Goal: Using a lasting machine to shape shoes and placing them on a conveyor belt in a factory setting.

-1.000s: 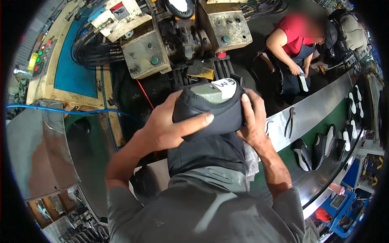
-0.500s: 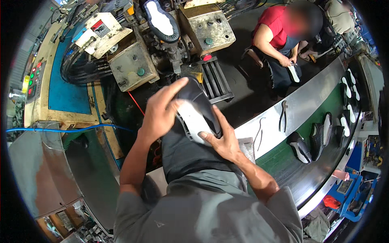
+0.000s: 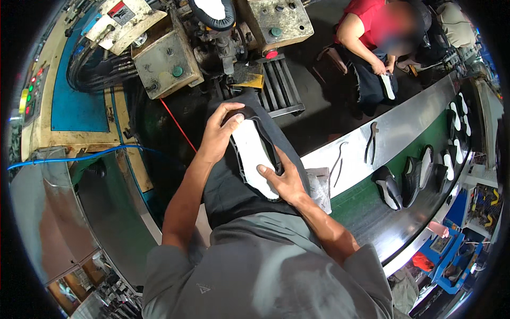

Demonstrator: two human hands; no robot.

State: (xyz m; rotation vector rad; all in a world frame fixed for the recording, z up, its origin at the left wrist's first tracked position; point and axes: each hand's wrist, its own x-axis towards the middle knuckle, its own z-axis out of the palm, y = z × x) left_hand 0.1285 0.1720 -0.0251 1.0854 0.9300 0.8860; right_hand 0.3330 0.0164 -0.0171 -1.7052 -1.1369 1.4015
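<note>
A black shoe upper with a white insole (image 3: 252, 151) rests over my lap, its white underside turned up. My left hand (image 3: 219, 133) grips the far end, thumb on the white insole and fingers curled over the dark edge. Lower down, my right hand (image 3: 286, 179) wraps the right side, its thumb pressed on the white surface near the close end. Part of the black upper is hidden beneath my fingers. Another shoe upper (image 3: 211, 11) sits sole-up on the machine ahead.
A metal ledge to the right carries pincers (image 3: 371, 142) and a thin hooked tool (image 3: 338, 162). Beyond it, several black shoes (image 3: 388, 188) lie on a green conveyor (image 3: 350, 204). A co-worker in red (image 3: 357, 32) sits ahead right, holding a shoe. Control boxes (image 3: 169, 64) flank the machine.
My left hand has settled with its thumb on the far end of the insole, where it was blurred before. The shoe's white side now faces up more fully. The view has shifted slightly.
</note>
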